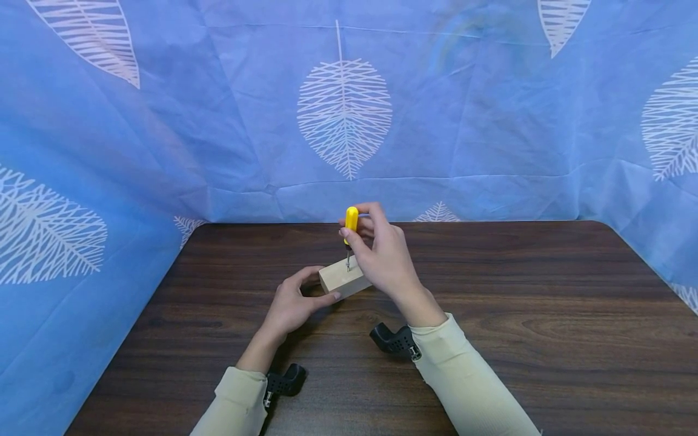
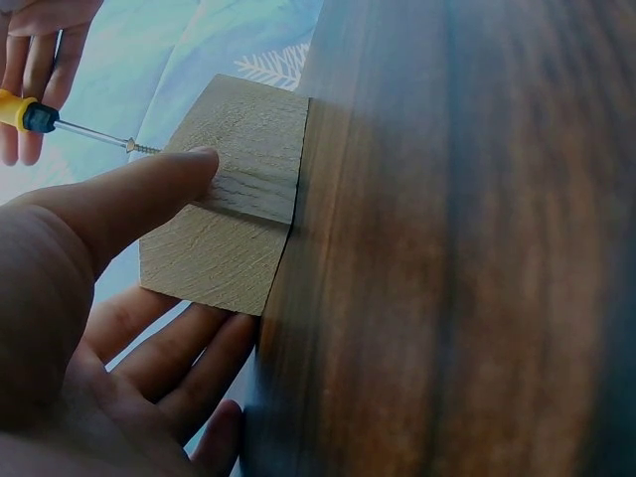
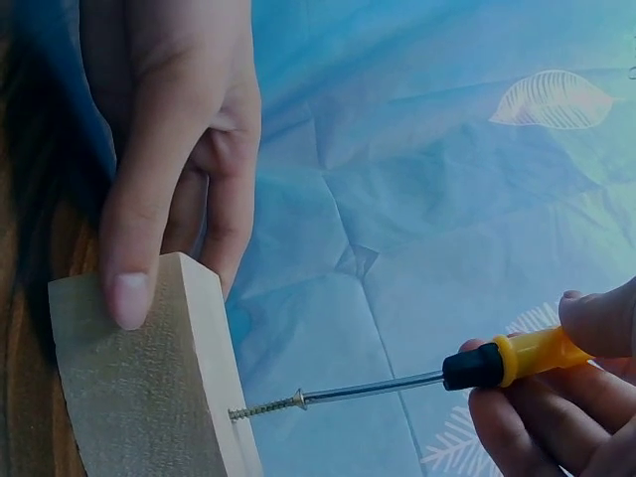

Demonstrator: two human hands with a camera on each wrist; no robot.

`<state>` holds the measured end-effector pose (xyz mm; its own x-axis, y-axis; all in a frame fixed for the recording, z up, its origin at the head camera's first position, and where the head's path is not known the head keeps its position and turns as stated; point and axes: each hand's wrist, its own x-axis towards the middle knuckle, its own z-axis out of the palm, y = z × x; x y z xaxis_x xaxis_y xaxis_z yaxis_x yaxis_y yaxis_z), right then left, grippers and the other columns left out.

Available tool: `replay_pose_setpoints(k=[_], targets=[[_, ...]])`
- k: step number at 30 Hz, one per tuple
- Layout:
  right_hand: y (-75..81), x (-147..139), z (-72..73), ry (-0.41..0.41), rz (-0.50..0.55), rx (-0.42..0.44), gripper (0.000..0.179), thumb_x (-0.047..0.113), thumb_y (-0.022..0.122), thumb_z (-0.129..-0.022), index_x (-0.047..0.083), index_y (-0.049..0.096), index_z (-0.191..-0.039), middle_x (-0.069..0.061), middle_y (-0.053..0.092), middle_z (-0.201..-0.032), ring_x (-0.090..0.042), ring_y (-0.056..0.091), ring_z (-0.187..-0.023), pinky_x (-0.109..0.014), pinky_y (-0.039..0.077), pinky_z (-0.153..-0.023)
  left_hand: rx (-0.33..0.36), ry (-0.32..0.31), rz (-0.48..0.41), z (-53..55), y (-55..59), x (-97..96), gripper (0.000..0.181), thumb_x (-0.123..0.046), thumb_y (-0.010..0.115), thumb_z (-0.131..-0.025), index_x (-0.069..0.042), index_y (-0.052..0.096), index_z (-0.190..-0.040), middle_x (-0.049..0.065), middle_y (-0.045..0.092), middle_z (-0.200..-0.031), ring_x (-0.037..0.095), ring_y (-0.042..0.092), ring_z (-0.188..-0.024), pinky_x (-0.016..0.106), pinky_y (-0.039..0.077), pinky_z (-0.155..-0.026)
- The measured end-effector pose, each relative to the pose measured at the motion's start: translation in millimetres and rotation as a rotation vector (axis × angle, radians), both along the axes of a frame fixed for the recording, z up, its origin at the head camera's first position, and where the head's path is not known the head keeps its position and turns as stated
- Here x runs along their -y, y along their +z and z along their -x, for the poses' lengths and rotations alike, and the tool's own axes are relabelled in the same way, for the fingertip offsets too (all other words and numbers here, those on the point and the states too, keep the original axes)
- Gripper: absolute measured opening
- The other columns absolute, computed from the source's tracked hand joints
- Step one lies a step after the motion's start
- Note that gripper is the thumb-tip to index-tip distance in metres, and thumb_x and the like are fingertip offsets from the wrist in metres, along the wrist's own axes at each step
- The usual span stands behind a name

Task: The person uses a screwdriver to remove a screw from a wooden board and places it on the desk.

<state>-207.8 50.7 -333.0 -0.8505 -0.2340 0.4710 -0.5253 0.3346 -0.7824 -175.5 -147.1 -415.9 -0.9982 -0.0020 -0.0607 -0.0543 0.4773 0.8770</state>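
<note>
A pale wooden block [image 1: 339, 275] lies on the dark table. My left hand [image 1: 291, 306] grips its left end, thumb [image 2: 169, 184] on the near side and fingers on the far side. From the block's top a screw [image 3: 266, 407] sticks up, much of its thread still showing. My right hand [image 1: 388, 254] pinches the yellow handle of a screwdriver [image 1: 351, 219] between thumb and fingers. The screwdriver stands upright above the block, and its shaft [image 3: 373, 388] meets the screw's head in the right wrist view.
The dark wood-grain table [image 1: 523, 315] reaches out on both sides of the hands. A blue cloth [image 1: 245, 121] with white leaf prints hangs behind and beside it. Each wrist carries a black camera mount, one [image 1: 286, 380] on the left and another [image 1: 391, 339] on the right.
</note>
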Motion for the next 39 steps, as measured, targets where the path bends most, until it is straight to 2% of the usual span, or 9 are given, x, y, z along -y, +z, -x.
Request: replay_pose_setpoints(k=[7, 13, 17, 22, 29, 35, 39], targets=[[1.1, 0.1, -0.6, -0.030, 0.004, 0.003, 0.034, 0.015, 0.071, -0.105, 0.011, 0.059, -0.136, -0.009, 0.078, -0.121, -0.025, 0.078, -0.113, -0.045, 0.061, -0.101, 0.004, 0.000, 0.003, -0.8, 0.6, 0.0, 0.055, -0.033, 0.089, -0.091, -0.023, 0.069, -0.141, 0.008, 0.071, -0.142, 0.035, 0.059, -0.139, 0.066, 0.044, -0.114], [1.6, -0.1, 1.0, -0.058, -0.006, -0.051, 0.033, 0.014, 0.075, -0.102, 0.013, 0.068, -0.133, -0.006, 0.074, -0.116, -0.021, 0.072, -0.105, -0.041, 0.061, -0.095, 0.002, 0.001, -0.002, -1.3, 1.9, 0.1, 0.056, -0.033, 0.089, -0.090, -0.022, 0.069, -0.141, 0.008, 0.070, -0.143, 0.035, 0.059, -0.139, 0.066, 0.044, -0.114], [0.9, -0.7, 2.0, -0.058, -0.001, -0.056, 0.033, 0.013, 0.075, -0.101, 0.011, 0.068, -0.134, -0.007, 0.074, -0.115, -0.021, 0.071, -0.103, -0.040, 0.062, -0.094, 0.000, -0.002, 0.003, -1.2, 1.5, 0.0, 0.056, -0.034, 0.089, -0.091, -0.022, 0.069, -0.141, 0.008, 0.070, -0.143, 0.035, 0.059, -0.139, 0.066, 0.045, -0.113], [1.1, -1.2, 1.5, -0.058, 0.007, -0.044, 0.033, 0.013, 0.073, -0.101, 0.010, 0.069, -0.133, -0.008, 0.076, -0.112, -0.021, 0.072, -0.101, -0.043, 0.062, -0.093, -0.003, -0.001, 0.007, -0.6, 0.4, -0.2, 0.056, -0.034, 0.089, -0.090, -0.022, 0.069, -0.141, 0.008, 0.071, -0.141, 0.035, 0.061, -0.137, 0.064, 0.047, -0.112], [0.7, -0.3, 1.1, -0.058, 0.018, -0.057, 0.032, 0.013, 0.075, -0.099, 0.008, 0.071, -0.131, -0.010, 0.080, -0.109, -0.024, 0.075, -0.096, -0.052, 0.062, -0.093, -0.003, -0.003, 0.001, -0.1, -0.1, 0.2, 0.056, -0.034, 0.089, -0.091, -0.022, 0.069, -0.141, 0.008, 0.071, -0.141, 0.034, 0.061, -0.136, 0.064, 0.046, -0.112], [-0.5, -0.1, 0.3, -0.093, 0.021, -0.050, 0.031, 0.024, 0.080, -0.099, 0.012, 0.069, -0.125, -0.005, 0.081, -0.104, -0.020, 0.076, -0.091, -0.045, 0.061, -0.085, -0.001, -0.006, -0.004, 0.0, -0.6, 0.2, 0.055, -0.034, 0.089, -0.091, -0.024, 0.069, -0.141, 0.007, 0.071, -0.141, 0.034, 0.060, -0.137, 0.065, 0.046, -0.113], [-1.9, -0.3, 0.9, -0.110, 0.039, -0.046, 0.032, 0.024, 0.084, -0.096, 0.011, 0.066, -0.119, -0.004, 0.080, -0.103, -0.018, 0.076, -0.089, -0.039, 0.062, -0.084, -0.005, -0.008, -0.003, -0.1, -0.3, -0.2, 0.055, -0.034, 0.089, -0.091, -0.023, 0.069, -0.141, 0.007, 0.071, -0.141, 0.034, 0.060, -0.137, 0.065, 0.046, -0.113]])
